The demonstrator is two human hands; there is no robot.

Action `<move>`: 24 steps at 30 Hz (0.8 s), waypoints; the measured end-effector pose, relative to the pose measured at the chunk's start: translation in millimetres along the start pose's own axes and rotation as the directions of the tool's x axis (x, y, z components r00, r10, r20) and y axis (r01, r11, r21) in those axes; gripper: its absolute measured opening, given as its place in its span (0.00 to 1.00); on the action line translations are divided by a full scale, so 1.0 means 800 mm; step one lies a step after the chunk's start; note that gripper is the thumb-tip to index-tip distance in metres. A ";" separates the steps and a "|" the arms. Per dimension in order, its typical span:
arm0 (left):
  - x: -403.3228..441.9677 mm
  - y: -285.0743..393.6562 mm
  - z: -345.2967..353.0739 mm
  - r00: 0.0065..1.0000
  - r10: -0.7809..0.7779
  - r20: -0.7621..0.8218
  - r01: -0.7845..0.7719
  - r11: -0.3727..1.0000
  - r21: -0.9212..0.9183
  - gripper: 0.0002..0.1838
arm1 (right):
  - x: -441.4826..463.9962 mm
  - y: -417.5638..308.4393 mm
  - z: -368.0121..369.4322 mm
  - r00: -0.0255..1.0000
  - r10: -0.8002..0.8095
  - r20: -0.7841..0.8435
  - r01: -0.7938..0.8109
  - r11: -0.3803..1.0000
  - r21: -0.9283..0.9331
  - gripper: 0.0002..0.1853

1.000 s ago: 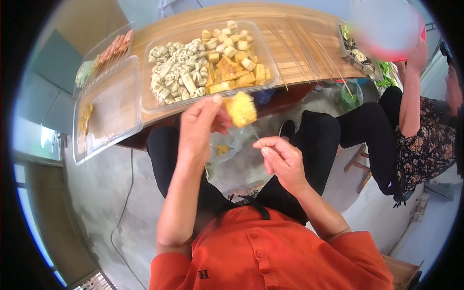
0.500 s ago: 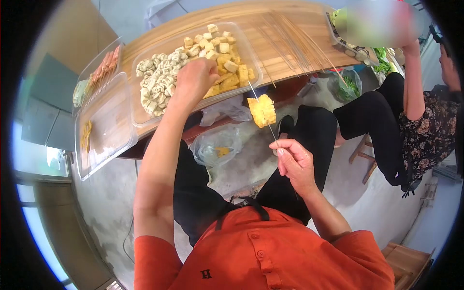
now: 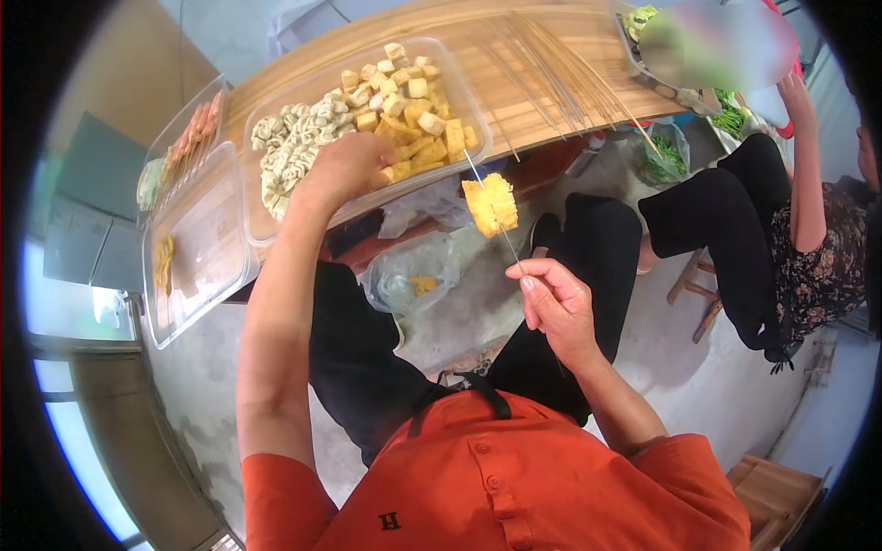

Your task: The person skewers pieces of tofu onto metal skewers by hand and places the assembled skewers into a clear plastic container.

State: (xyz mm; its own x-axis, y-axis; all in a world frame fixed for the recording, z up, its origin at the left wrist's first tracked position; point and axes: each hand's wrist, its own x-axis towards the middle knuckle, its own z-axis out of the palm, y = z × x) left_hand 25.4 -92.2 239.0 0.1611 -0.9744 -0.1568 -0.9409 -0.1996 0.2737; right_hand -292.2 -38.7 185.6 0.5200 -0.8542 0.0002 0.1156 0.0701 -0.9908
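Note:
My right hand [image 3: 558, 310] pinches the lower part of a thin skewer [image 3: 512, 250], tilted up and to the left. Threaded near its upper end is a yellow, spongy fried tofu piece [image 3: 491, 204], with the bare tip showing beyond. My left hand [image 3: 354, 168] is down in a clear plastic tray [image 3: 478, 110], at its near side. Its fingers curl among yellow fried tofu pieces [image 3: 427, 156]; the fingertips are hidden, so what they hold cannot be made out. Pale knotted pieces [image 3: 294, 156] fill the tray's left part, and tofu cubes [image 3: 404, 83] lie at the back.
Loose skewers [image 3: 551, 78] lie on the wooden table [image 3: 514, 133]. At left are a container of pink skewered food [image 3: 193, 133] and a clear lid [image 3: 207, 248] with yellow strips. A plastic bag [image 3: 413, 271] lies below. Another person [image 3: 822, 257] sits at right.
My left hand has moved slightly left and down, towards the tray's near edge. My right hand, skewer and threaded tofu have shifted slightly left. The other person's arm has moved a little.

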 end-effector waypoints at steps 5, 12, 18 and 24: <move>0.002 -0.011 0.011 0.995 0.059 -0.079 -0.063 0.997 -0.046 0.15 | 0.001 -0.004 0.001 1.000 0.006 0.010 -0.006 1.000 -0.016 0.10; -0.004 -0.024 0.001 0.979 -0.057 -0.194 -0.041 0.882 -0.469 0.10 | 0.004 -0.008 0.004 0.999 0.015 0.050 -0.013 0.999 -0.033 0.10; 0.006 -0.034 0.021 0.733 0.104 -0.673 -0.231 0.968 -0.101 0.08 | 0.006 -0.011 0.011 0.997 0.023 0.073 -0.021 0.999 -0.024 0.10; 0.040 0.006 0.005 0.880 -0.063 -0.471 -0.048 0.974 -0.221 0.12 | 0.007 -0.007 0.012 0.995 0.039 0.095 -0.038 0.999 -0.006 0.10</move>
State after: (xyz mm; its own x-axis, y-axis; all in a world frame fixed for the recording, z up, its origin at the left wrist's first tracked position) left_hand 25.0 -124.2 231.2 0.3417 -0.8935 0.2915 -0.8582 -0.1702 0.4843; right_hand -282.1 -38.6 192.5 0.6022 -0.7979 -0.0254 0.0901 0.0995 -0.9909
